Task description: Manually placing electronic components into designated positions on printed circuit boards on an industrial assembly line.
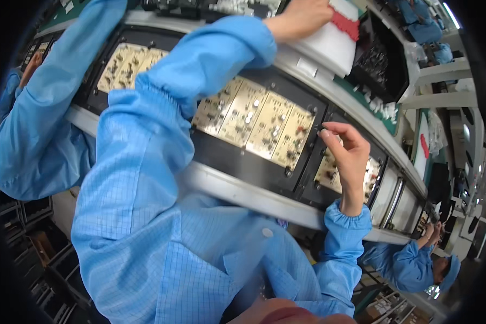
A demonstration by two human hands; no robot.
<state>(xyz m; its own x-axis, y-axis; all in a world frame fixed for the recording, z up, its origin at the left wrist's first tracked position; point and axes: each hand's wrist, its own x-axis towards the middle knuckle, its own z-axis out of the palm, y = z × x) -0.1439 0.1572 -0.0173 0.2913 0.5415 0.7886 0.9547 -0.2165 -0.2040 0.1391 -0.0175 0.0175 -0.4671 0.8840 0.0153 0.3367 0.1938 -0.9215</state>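
Whether my left hand grips the ragged red strip, I can't tell; my right hand, fingertips together, overhangs tan circuit boards.

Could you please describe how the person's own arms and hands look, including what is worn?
The left light-blue, grid-lined fabric sleeve is gathered around the elbow; light-blue fabric also covers the forearm. The matching right light-blue fabric sleeve ends in a gathered cuff. The left hand and right hand are bare, without gloves.
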